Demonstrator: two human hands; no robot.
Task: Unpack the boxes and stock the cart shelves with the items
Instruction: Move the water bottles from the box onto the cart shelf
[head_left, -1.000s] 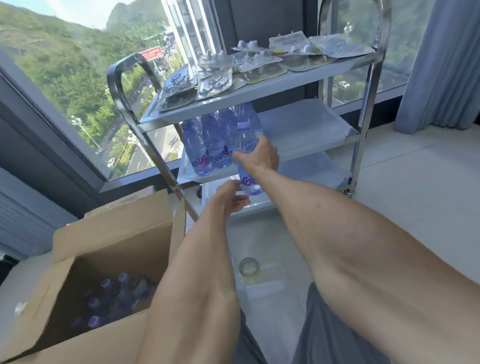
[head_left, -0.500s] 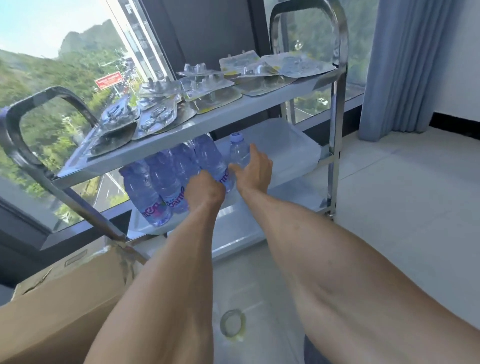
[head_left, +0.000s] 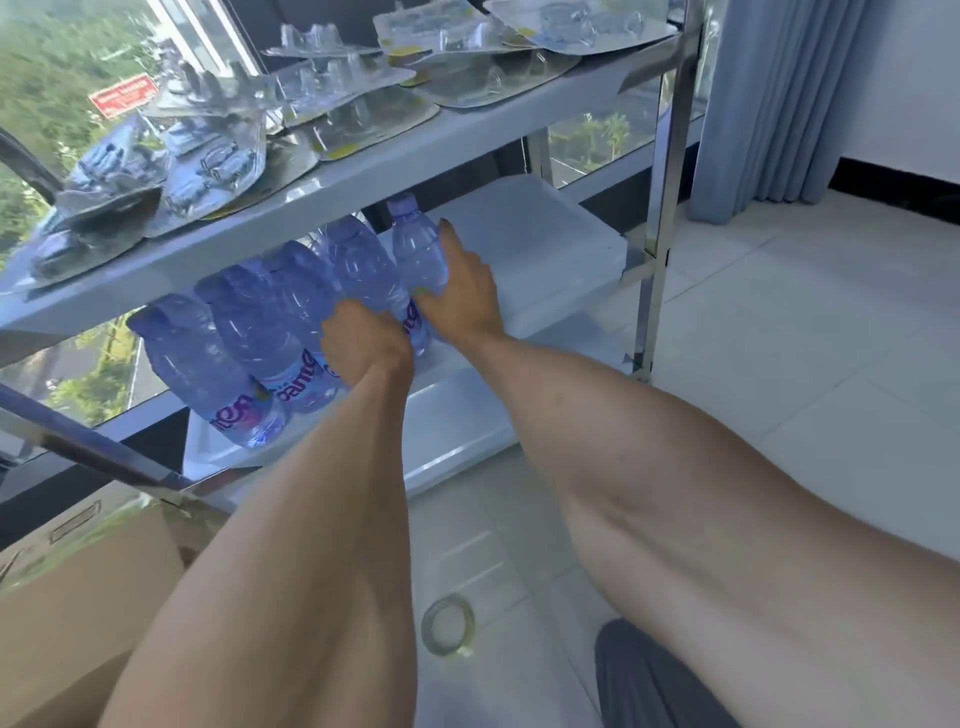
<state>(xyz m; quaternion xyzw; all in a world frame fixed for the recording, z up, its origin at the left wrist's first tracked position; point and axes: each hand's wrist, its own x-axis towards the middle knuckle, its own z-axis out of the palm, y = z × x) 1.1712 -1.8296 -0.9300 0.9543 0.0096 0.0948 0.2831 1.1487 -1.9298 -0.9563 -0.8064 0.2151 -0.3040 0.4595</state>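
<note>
A steel cart (head_left: 661, 218) with white shelves stands by the window. On its middle shelf (head_left: 550, 244) stands a row of several blue water bottles (head_left: 244, 332). My right hand (head_left: 462, 296) is wrapped around the rightmost water bottle (head_left: 418, 249), which stands upright on that shelf. My left hand (head_left: 363, 345) is closed on the lower part of the neighbouring bottle (head_left: 363, 270) in the row. The top shelf holds several clear blister packs (head_left: 332, 98). A corner of the cardboard box (head_left: 78, 587) shows at the lower left.
A roll of clear tape (head_left: 448, 623) lies on the tiled floor between my arms. The cart's lowest shelf (head_left: 457, 431) sits below the bottles. A blue curtain (head_left: 779, 93) hangs at the right. The cart's handle bar (head_left: 88, 447) crosses at the left.
My right hand carried a bottle from below the cart up onto the middle shelf at the row's right end. My left hand moved up to the bottles. The view moved closer.
</note>
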